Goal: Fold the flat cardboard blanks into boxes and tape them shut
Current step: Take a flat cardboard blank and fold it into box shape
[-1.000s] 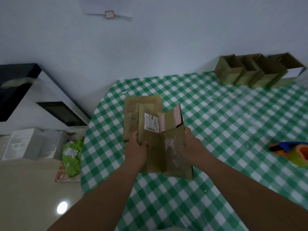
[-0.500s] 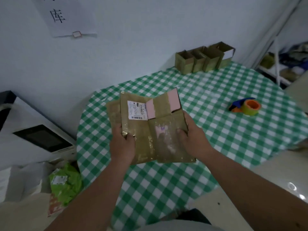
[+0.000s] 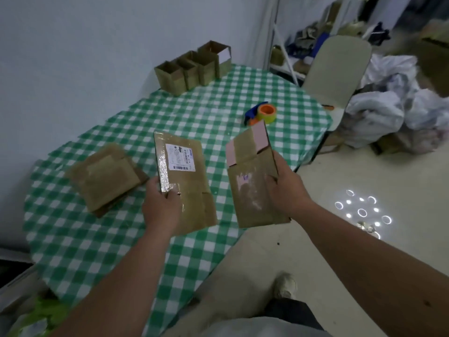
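My left hand (image 3: 162,207) grips a flat cardboard blank with a white shipping label (image 3: 185,176) by its lower left edge. A second flat blank with a pink flap (image 3: 252,181) is held by my right hand (image 3: 286,188) along its right edge. Both blanks hang above the near part of the green checked table (image 3: 121,239), a gap between them. A stack of flat blanks (image 3: 104,176) lies on the table to the left. The orange tape roll in a blue dispenser (image 3: 263,114) sits farther back.
Several open folded boxes (image 3: 192,66) stand in a row at the table's far edge by the wall. A pale chair (image 3: 337,69) stands beyond the table's right side, with a heap of white cloth (image 3: 393,110) on the floor. My shoe (image 3: 285,285) shows below.
The two blanks, held together before, are now apart, one in each hand. The view has swung right, bringing the chair and floor into sight.
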